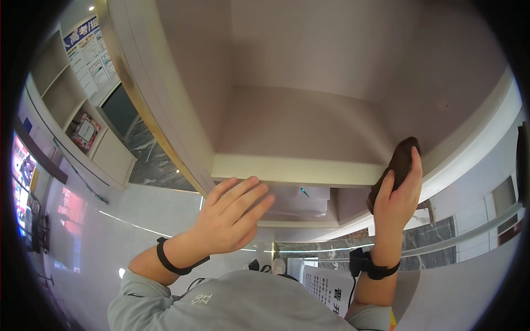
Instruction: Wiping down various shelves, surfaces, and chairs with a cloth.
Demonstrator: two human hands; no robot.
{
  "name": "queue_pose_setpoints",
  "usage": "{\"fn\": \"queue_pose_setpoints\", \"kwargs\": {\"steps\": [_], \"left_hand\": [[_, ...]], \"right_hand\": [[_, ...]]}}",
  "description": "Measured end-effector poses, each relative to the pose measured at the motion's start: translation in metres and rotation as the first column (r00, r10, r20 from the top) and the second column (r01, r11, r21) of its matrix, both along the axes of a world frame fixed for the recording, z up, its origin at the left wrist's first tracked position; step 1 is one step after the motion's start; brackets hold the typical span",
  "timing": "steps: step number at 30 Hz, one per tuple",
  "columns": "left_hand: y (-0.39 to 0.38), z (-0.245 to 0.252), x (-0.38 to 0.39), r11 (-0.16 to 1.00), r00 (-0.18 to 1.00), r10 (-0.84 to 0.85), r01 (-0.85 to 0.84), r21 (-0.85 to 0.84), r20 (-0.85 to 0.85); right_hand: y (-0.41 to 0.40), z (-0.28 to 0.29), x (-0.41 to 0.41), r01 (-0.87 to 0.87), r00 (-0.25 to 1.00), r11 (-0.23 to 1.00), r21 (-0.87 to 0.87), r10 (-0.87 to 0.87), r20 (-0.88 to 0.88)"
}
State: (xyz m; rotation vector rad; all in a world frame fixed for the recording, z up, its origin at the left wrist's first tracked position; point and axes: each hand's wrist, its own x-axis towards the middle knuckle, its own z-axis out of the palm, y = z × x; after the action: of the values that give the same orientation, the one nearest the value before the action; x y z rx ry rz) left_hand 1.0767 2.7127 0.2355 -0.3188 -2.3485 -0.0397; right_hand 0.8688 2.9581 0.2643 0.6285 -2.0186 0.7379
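My right hand [399, 192] grips a dark brown cloth [401, 161], folded or bunched, at the right front corner of a cabinet shelf [298, 169]. The cloth touches or lies very near the shelf's edge and the side wall. Spread over the left front of that shelf, my left hand [234, 215] holds nothing; whether its fingertips touch the edge I cannot tell. Below, in the lower compartment, lie pale sheets, perhaps paper or plastic [298, 202], with a small blue item [304, 192] on top.
A gold-coloured trim strip [140, 111] edges the cabinet on the left. Farther left stands a shelving unit [62, 87] with a framed item [86, 131] on it. A printed sheet [327, 289] is beside my body at the lower right, near a curved white panel [447, 289].
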Motion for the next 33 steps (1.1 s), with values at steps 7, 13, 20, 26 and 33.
{"fn": "queue_pose_setpoints", "kwargs": {"steps": [7, 13, 20, 26, 33], "left_hand": [[-0.015, -0.008, 0.030, 0.998, 0.992, -0.035, 0.029, -0.049, -0.123], [-0.027, -0.026, 0.057, 0.999, 0.989, 0.050, -0.052, -0.007, -0.137], [-0.027, -0.028, 0.069, 0.997, 0.987, 0.080, -0.077, 0.030, -0.139], [-0.023, -0.019, 0.059, 0.997, 0.978, 0.059, -0.050, 0.052, -0.201], [-0.025, -0.019, 0.062, 0.999, 0.970, 0.044, -0.041, 0.016, -0.238]], "right_hand": [[-0.014, 0.001, -0.026, -0.128, 0.967, 0.984, 0.123, 0.096, 0.237], [-0.071, 0.014, 0.018, -0.609, 0.780, 0.756, 0.239, 0.517, 0.353], [-0.148, 0.073, 0.008, -0.868, 0.475, 0.310, 0.388, 0.289, 0.831], [-0.273, 0.062, -0.050, -0.746, 0.660, 0.409, 0.526, 0.346, 0.667], [-0.236, 0.059, 0.001, -0.833, 0.552, 0.361, 0.419, 0.483, 0.680]]}}
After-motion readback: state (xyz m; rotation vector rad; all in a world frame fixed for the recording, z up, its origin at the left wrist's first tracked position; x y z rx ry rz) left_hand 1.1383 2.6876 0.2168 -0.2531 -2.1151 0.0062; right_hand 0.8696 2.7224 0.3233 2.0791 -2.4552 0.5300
